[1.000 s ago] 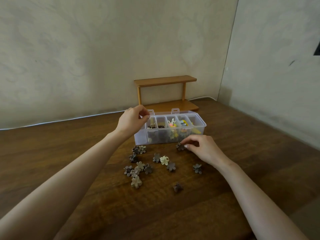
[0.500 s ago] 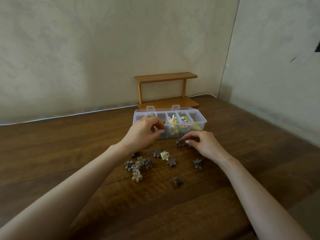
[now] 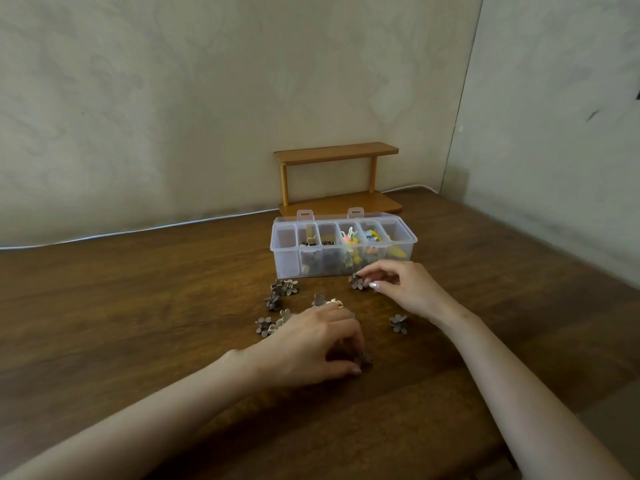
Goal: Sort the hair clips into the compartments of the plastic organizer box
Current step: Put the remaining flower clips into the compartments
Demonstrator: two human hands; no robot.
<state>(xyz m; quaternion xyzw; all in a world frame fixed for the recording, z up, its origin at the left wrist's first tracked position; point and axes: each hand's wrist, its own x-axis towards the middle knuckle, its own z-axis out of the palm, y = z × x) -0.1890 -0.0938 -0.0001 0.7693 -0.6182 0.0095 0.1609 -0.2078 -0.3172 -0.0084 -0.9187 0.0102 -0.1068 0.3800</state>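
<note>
Dark wooden table (image 3: 138,306) w/ visible grain fills the lower half. Towards the back, near the room corner, stands a small 2-tier wooden shelf (image 3: 336,152): top board on 2 round posts over a base board. Thin white cable (image 3: 138,232) runs along the foot of the back wall (image 3: 207,98), shows again right of the shelf. Both walls beige, mottled plaster. Right wall (image 3: 554,168) has a small dark mark (image 3: 593,115).

Clear plastic organizer box (image 3: 286,263) stands open on dark wooden table (image 3: 138,306). Right hand (image 3: 407,289) pinches a brown flower-shaped hair clip (image 3: 356,282) just beside it — left hand (image 3: 308,348) grips a darker flower clip (image 3: 364,358), nearer.
</note>
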